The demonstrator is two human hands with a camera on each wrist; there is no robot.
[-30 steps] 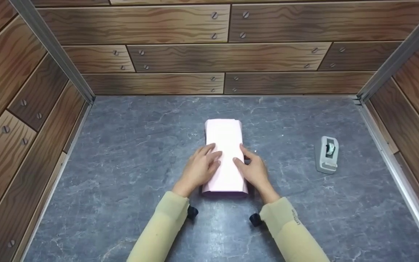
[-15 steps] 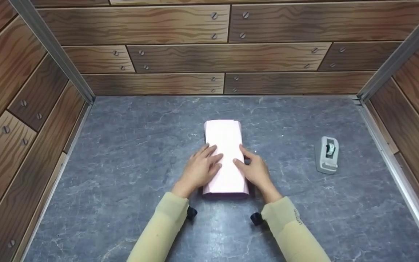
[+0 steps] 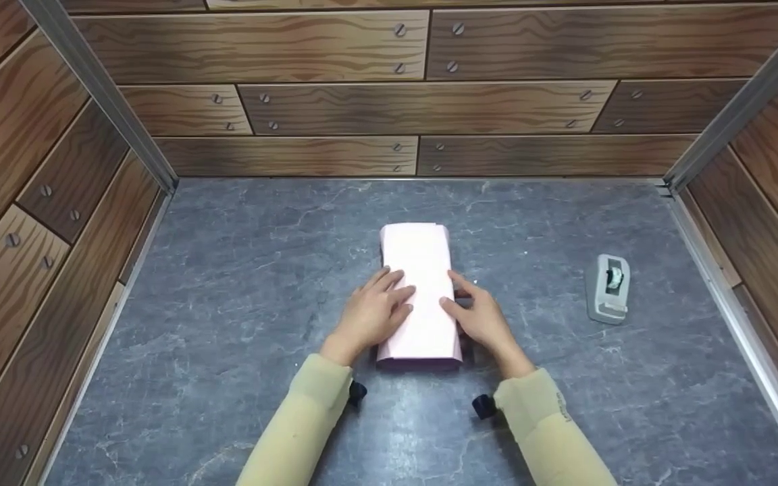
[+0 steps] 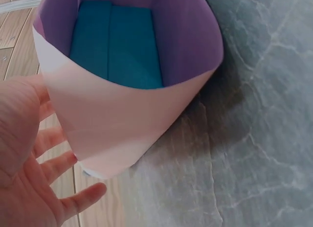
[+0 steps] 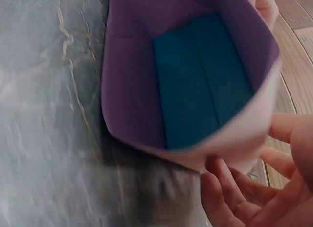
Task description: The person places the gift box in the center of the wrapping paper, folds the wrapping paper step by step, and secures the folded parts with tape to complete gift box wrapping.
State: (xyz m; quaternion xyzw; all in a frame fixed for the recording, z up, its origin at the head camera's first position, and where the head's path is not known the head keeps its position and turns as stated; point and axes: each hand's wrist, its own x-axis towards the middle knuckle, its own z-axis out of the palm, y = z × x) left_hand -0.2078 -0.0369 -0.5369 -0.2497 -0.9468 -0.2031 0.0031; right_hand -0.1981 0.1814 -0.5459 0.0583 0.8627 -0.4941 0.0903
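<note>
Pale pink paper [image 3: 419, 253] forms a long wrap lying lengthwise on the grey table. Through its open near end, both wrist views show a teal box [image 4: 132, 48] inside; the paper's inner faces look purple in shadow. My left hand [image 3: 370, 312] rests on the wrap's left side and top, fingers extended and spread. On the right edge, my right hand [image 3: 485, 320] holds the paper, thumb on top and fingers bent along the side. In the right wrist view, those fingers [image 5: 220, 188] touch the paper low down. The far end's inside is hidden.
A pale grey tape dispenser [image 3: 608, 289] with a roll in it stands to the right on the marbled table [image 3: 261, 270]. Walls with a wood-plank print [image 3: 335, 108] and metal corner posts [image 3: 112, 101] enclose the back and sides.
My right hand has shifted slightly to the right, its thumb sliding closer to the wrap's right edge. The left hand and the wrap have stayed almost in place.
</note>
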